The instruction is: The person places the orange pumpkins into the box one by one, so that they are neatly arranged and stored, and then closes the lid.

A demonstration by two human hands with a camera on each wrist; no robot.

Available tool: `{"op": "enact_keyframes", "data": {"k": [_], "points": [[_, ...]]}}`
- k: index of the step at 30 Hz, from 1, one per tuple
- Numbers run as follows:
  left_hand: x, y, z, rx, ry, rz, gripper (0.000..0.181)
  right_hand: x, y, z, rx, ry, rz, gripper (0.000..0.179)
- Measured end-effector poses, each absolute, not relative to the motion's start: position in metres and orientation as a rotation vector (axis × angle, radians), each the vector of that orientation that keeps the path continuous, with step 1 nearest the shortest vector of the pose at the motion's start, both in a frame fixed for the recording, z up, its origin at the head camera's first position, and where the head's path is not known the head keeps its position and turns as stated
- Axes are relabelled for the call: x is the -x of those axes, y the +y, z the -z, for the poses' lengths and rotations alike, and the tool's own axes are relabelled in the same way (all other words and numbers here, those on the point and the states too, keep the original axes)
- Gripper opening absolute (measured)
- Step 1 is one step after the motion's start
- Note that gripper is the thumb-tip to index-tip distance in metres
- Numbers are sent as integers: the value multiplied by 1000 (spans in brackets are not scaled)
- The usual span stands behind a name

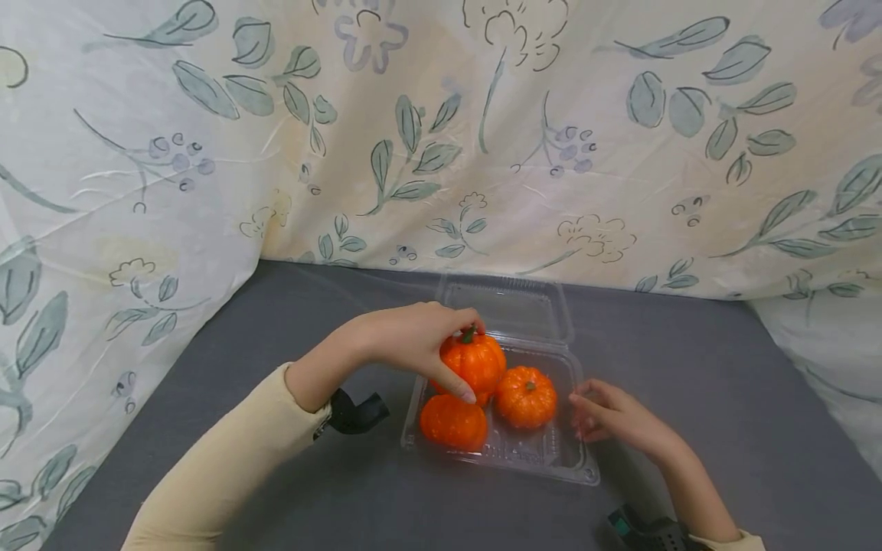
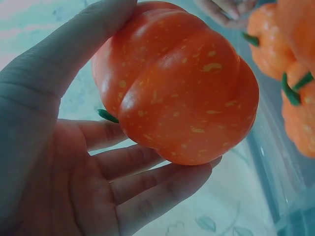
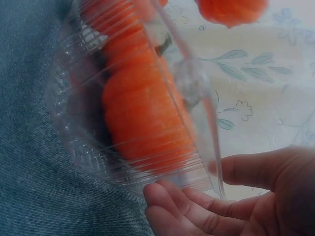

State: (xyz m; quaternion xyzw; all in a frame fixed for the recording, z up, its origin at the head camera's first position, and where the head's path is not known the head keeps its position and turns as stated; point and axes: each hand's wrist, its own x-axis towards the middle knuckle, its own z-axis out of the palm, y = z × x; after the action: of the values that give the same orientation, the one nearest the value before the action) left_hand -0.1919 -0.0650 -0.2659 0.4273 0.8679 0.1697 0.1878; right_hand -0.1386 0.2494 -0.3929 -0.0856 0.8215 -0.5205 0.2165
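Observation:
My left hand (image 1: 420, 337) grips a small orange artificial pumpkin (image 1: 475, 360) with a green stem, thumb on one side and fingers on the other. In the left wrist view this pumpkin (image 2: 182, 88) shows yellow flecks. It is held above a clear plastic clamshell box (image 1: 530, 459). Inside the box, one pumpkin (image 1: 453, 422) lies at the front left and another pumpkin (image 1: 527, 398) at the middle right. More orange shows beneath the held pumpkin, mostly hidden. My right hand (image 1: 616, 417) pinches the box's right rim between thumb and fingers, seen closely in the right wrist view.
The box's clear lid (image 1: 506, 306) lies folded back behind it on the grey cloth surface (image 1: 310, 490). A floral curtain (image 1: 441, 138) hangs along the back and sides. Black straps with cameras (image 1: 354, 413) sit on both wrists.

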Motion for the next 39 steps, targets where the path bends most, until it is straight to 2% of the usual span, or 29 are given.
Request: {"op": "enact_keyframes", "data": {"k": [10,25,39], "points": [[187,-38,268,-1320,2370,-487,65,140,251,394,217,2283,1436,34],[181,6,310,-1429,2242,-338,68,138,252,396,235,2278,1436,32],[176,13,331,-1402,2208,-347,69,139,252,395,233,2267,1426,32]]}}
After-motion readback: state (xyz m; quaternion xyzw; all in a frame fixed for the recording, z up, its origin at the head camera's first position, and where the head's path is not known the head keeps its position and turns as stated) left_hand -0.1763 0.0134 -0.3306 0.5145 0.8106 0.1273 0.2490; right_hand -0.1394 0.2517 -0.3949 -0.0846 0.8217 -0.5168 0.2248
